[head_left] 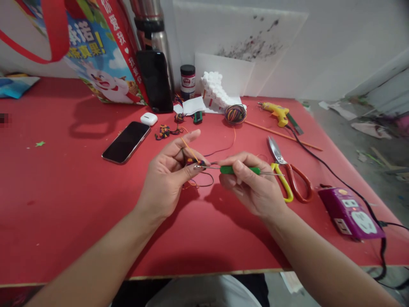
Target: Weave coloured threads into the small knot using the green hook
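Note:
My left hand point(166, 175) pinches a small multicoloured crochet piece point(191, 161) between thumb and fingers, its index finger raised with an orange strand of yarn point(189, 147) running past it. My right hand point(252, 181) grips a crochet hook point(227, 169) by its green handle. The hook's metal tip meets the crochet piece at my left thumb. Loose yarn loops hang under my fingers, and one strand leads back to a multicoloured yarn ball point(235, 114) on the red table point(79, 221).
Scissors point(281, 164) and a purple power strip point(351, 213) lie to the right, near a yellow glue gun point(276, 113) with its cord. A phone point(126, 142), a white earphone case point(148, 119) and a crocheted bit point(164, 131) sit left. Behind stand a gift bag point(105, 55) and a black phone point(155, 81).

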`<state>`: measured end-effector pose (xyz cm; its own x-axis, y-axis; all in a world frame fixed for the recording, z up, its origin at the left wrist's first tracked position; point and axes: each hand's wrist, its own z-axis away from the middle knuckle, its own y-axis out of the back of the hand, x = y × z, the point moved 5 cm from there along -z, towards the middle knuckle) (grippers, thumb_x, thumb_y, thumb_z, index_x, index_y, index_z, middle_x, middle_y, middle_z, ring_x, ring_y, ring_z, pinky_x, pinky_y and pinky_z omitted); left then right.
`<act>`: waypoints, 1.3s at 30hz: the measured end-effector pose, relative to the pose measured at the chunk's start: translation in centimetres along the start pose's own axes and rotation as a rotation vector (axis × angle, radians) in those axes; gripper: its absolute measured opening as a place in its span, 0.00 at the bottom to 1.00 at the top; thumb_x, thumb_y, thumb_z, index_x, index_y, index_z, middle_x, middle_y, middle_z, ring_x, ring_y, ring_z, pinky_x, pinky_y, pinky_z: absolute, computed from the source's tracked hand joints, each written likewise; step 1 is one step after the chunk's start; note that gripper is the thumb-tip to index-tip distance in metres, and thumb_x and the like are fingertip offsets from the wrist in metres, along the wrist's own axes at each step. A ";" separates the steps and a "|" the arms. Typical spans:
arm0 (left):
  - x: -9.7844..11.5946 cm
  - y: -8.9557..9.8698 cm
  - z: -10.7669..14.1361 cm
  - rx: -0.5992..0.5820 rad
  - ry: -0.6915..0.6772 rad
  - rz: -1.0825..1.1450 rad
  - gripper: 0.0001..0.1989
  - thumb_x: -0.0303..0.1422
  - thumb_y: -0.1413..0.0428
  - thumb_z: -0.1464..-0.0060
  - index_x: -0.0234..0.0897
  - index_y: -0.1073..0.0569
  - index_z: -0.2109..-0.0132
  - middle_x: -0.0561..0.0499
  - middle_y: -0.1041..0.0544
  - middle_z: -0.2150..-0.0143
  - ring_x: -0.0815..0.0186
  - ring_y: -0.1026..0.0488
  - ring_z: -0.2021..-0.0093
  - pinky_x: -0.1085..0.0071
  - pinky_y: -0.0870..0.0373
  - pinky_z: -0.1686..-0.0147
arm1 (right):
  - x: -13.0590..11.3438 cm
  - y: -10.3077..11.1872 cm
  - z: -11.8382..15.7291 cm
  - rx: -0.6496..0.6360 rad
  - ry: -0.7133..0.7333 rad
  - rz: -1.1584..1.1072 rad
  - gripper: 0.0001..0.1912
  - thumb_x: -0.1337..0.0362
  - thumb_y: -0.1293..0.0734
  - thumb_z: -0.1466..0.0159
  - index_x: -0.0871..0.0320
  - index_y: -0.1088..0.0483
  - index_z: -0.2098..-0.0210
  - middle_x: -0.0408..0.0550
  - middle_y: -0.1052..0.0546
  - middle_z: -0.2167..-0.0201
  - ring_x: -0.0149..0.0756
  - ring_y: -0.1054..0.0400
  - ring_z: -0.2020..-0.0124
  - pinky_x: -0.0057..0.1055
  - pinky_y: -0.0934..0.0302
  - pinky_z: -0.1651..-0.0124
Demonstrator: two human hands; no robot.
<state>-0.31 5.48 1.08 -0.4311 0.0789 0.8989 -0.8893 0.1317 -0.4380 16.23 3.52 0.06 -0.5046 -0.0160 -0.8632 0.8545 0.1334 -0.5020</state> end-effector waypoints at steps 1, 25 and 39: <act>0.0 0.0 0.0 0.004 0.000 -0.010 0.23 0.25 0.27 0.50 0.41 0.16 0.47 0.55 0.18 0.68 0.70 0.23 0.66 0.76 0.26 0.61 | -0.1 0.0 0.1 -0.005 0.014 0.022 0.10 0.54 0.19 0.38 0.53 0.13 0.65 0.39 0.30 0.83 0.25 0.45 0.81 0.25 0.52 0.79; -0.7 -0.4 0.2 0.060 0.080 0.054 0.23 0.25 0.25 0.54 0.41 0.15 0.49 0.55 0.21 0.64 0.71 0.23 0.62 0.76 0.25 0.55 | -0.2 -0.1 0.1 0.135 0.016 -0.018 0.13 0.51 0.21 0.36 0.55 0.16 0.64 0.37 0.31 0.80 0.21 0.49 0.83 0.29 0.47 0.75; -0.6 -0.6 0.3 0.014 0.141 0.141 0.20 0.25 0.26 0.52 0.38 0.14 0.51 0.53 0.21 0.68 0.71 0.24 0.67 0.78 0.24 0.61 | 0.0 -0.1 0.4 0.101 0.011 0.017 0.13 0.51 0.20 0.36 0.54 0.16 0.62 0.38 0.31 0.80 0.25 0.43 0.80 0.26 0.48 0.77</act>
<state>0.40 5.04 0.85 -0.5270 0.2338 0.8171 -0.8237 0.0962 -0.5587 16.22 3.08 0.10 -0.4904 -0.0040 -0.8715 0.8709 0.0329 -0.4903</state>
